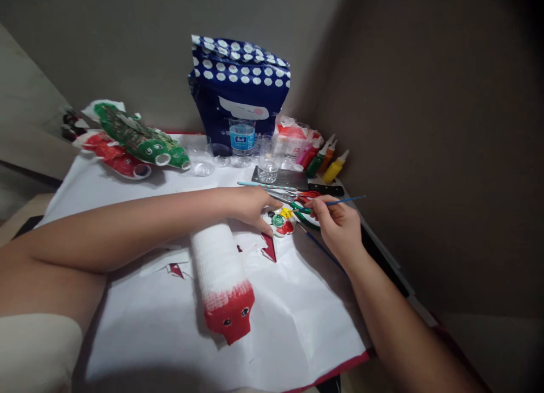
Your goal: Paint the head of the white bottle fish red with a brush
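My right hand (339, 223) pinches a thin blue paintbrush (351, 199), its tip at the yellow paint on a small white palette (290, 235). Red, green, yellow and dark paint lie in the palette's wells. My left hand (255, 207) rests at the palette's left edge, thumb and fingers spread apart around that side. Beneath my left forearm lies a white fabric-like tube (216, 257) with a red painted end and two eyes. The forearm hides part of it.
Green (140, 138) and red (113, 157) painted fish lie at the back left. Clear plastic cups (267, 166), a blue bag (242, 92), paint bottles (317, 160), a black-handled knife (325, 189) and scissors (308, 195) stand or lie behind the palette. Red scraps (269, 248) dot the white cover.
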Action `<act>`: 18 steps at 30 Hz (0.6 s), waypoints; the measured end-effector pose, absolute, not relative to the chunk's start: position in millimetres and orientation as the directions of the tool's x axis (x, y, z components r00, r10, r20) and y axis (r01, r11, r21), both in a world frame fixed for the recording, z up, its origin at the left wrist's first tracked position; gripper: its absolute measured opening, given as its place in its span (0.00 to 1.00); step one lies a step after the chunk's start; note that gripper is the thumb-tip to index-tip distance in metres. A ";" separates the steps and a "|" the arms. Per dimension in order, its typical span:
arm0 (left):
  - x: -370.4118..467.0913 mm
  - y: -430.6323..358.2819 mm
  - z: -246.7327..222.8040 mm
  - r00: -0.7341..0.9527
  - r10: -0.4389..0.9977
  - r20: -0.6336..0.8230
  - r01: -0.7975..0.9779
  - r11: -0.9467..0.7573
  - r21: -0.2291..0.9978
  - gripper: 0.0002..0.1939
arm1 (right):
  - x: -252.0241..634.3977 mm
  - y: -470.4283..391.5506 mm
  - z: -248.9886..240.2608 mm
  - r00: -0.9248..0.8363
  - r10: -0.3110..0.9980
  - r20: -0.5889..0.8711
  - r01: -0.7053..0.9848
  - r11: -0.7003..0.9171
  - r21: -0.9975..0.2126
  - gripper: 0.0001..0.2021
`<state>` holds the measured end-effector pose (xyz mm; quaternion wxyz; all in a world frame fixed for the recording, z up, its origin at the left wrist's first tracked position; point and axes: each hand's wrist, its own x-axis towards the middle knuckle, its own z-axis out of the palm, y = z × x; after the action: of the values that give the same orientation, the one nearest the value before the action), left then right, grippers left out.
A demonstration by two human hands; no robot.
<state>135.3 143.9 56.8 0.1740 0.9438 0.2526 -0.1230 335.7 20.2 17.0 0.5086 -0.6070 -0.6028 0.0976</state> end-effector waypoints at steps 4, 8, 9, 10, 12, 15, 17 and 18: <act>135.5 143.5 57.8 0.842 0.436 -0.319 0.520 -0.814 0.259 0.47 | 334.2 20.6 16.7 0.210 0.853 0.479 0.646 0.247 -0.722 0.13; 135.8 142.8 59.1 0.843 0.432 -0.321 0.517 -0.816 0.259 0.47 | 336.0 21.0 19.7 0.170 0.865 0.471 0.669 0.250 -0.700 0.11; 135.8 142.7 59.1 0.842 0.432 -0.322 0.518 -0.815 0.261 0.48 | 336.6 20.9 20.8 0.160 0.868 0.470 0.672 0.253 -0.696 0.10; 135.7 142.6 59.0 0.842 0.434 -0.322 0.519 -0.813 0.262 0.48 | 337.2 20.7 21.8 0.150 0.870 0.469 0.674 0.257 -0.693 0.10; 135.5 142.7 58.5 0.839 0.438 -0.322 0.524 -0.809 0.265 0.48 | 338.4 20.2 23.2 0.135 0.876 0.464 0.675 0.261 -0.690 0.10; 135.0 143.4 57.4 0.838 0.439 -0.324 0.527 -0.805 0.272 0.48 | 340.1 19.3 24.0 0.126 0.881 0.456 0.671 0.263 -0.693 0.11; 134.8 144.0 57.1 0.838 0.439 -0.324 0.527 -0.805 0.273 0.48 | 341.1 18.6 24.2 0.130 0.882 0.453 0.667 0.260 -0.698 0.11; 134.7 144.1 57.2 0.839 0.437 -0.323 0.525 -0.806 0.274 0.48 | 341.6 18.1 24.5 0.134 0.882 0.452 0.664 0.259 -0.701 0.11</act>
<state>134.7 144.1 57.2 0.1788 0.9422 0.2553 -0.1231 341.6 18.1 24.5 0.4586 -0.5971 -0.6473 0.1186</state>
